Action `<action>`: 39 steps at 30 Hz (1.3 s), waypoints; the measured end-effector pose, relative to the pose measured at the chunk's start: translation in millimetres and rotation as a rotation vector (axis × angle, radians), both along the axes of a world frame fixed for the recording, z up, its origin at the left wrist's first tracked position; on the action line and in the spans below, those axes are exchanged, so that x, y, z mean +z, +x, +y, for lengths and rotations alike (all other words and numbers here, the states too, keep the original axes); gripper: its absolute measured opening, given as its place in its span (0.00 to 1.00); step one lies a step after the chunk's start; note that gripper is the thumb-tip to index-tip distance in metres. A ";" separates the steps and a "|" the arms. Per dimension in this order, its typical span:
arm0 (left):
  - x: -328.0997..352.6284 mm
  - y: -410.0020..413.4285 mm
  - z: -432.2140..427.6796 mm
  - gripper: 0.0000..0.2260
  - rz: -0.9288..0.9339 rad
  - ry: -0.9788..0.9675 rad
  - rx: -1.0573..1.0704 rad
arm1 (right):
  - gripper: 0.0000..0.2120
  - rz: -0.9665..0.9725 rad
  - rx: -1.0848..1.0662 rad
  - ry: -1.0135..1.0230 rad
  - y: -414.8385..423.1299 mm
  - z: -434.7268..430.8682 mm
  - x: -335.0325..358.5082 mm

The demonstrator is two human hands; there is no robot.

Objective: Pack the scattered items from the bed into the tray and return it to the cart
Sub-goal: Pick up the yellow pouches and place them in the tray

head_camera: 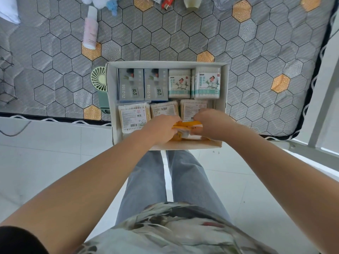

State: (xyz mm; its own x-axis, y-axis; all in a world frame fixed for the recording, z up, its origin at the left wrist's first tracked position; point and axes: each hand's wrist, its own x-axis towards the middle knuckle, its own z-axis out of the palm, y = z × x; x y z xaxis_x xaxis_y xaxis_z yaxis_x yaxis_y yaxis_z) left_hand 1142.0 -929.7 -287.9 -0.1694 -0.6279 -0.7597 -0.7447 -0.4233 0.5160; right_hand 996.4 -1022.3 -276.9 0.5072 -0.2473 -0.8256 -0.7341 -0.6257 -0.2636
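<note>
A white cardboard tray rests on the bed's near edge. Two grey clock boxes and two tubs of cotton swabs fill its far row. Flat packs of cotton swabs lie in the near row. My left hand and my right hand both grip a yellow and white packet inside the tray's near side. A pink bottle lies on the bed at the far left. A green hand fan lies against the tray's left wall.
The grey hexagon-patterned mattress stretches behind the tray. At its far edge lie a paper cup, a red item and a blue and white soft thing. A white bed frame runs down the right. White floor tiles lie below.
</note>
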 end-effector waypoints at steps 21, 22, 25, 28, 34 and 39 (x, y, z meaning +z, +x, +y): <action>2.8 43.3 -14.4 0.13 -0.097 -0.126 0.183 | 0.28 -0.307 -0.368 -0.130 23.0 5.3 9.1; -0.5 39.7 -12.2 0.17 -0.153 -0.194 0.174 | 0.27 -0.276 -0.320 -0.208 25.0 8.0 6.5; -8.3 31.1 -5.4 0.21 -0.354 -0.344 0.057 | 0.28 -0.155 -0.218 -0.368 29.0 13.4 1.7; -10.4 25.5 1.2 0.22 -0.503 -0.284 -0.118 | 0.23 -0.004 -0.151 -0.407 30.6 11.6 -7.2; -4.6 20.7 9.3 0.29 -0.543 -0.228 -0.155 | 0.30 0.027 -0.097 -0.363 34.0 19.2 -7.7; 0.9 18.9 9.1 0.30 -0.552 -0.182 -0.154 | 0.42 -0.112 0.192 -0.336 21.4 31.9 5.6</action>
State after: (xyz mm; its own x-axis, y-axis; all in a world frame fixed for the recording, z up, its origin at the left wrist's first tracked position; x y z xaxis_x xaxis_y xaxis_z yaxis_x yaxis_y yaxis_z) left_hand 1160.9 -920.5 -287.0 0.1200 -0.7557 -0.6439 -0.9690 -0.2302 0.0895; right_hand 1017.8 -990.3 -271.3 0.6525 -0.3859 -0.6522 -0.5736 -0.8139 -0.0923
